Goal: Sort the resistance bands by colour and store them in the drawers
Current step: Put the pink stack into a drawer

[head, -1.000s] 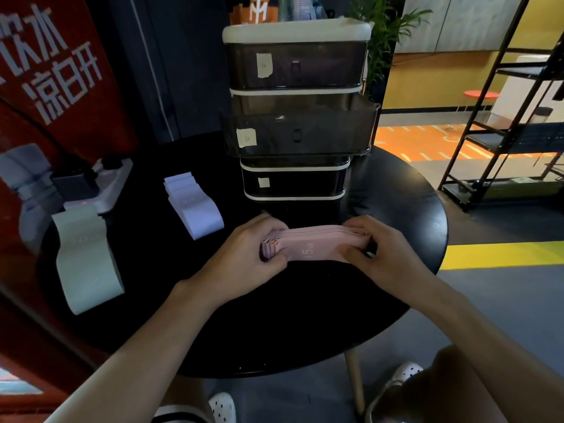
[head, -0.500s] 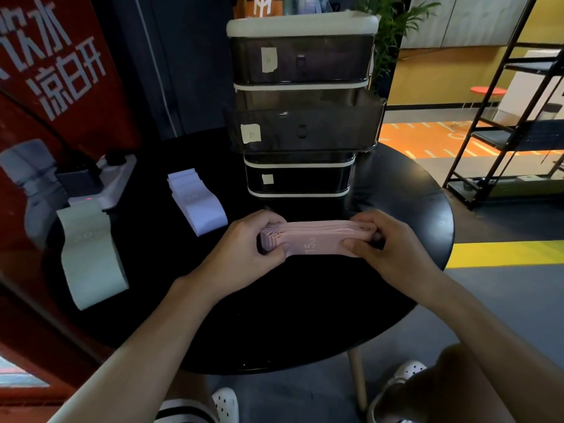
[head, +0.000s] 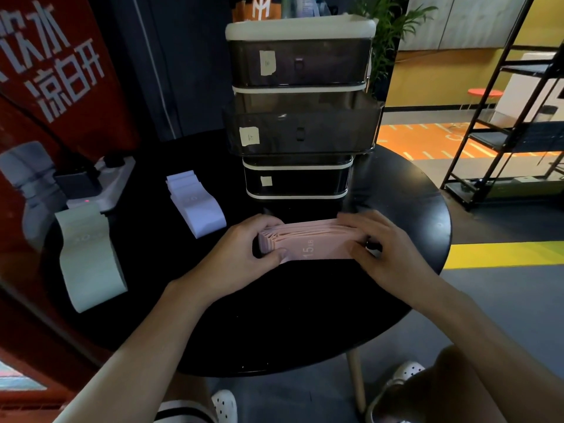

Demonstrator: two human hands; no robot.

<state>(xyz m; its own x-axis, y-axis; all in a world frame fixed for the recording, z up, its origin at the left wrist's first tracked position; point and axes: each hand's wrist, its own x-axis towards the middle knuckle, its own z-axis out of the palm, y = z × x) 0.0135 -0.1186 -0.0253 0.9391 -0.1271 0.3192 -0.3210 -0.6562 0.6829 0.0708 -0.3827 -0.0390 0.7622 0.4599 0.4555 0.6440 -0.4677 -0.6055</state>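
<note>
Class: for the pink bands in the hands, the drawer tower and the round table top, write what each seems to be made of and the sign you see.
Pink bands: likely thin rubber or latex, matt; flat bendy strips, printed 15 LB.
Drawer tower: smoky see-through plastic, cream frames; inner walls show through.
Table top: hard, glossy black; reflections show, core material unclear.

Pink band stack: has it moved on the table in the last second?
No. The pink band stack keeps the same gap in front of the bottom drawer, gripped at its ends by the left hand and right hand.
</note>
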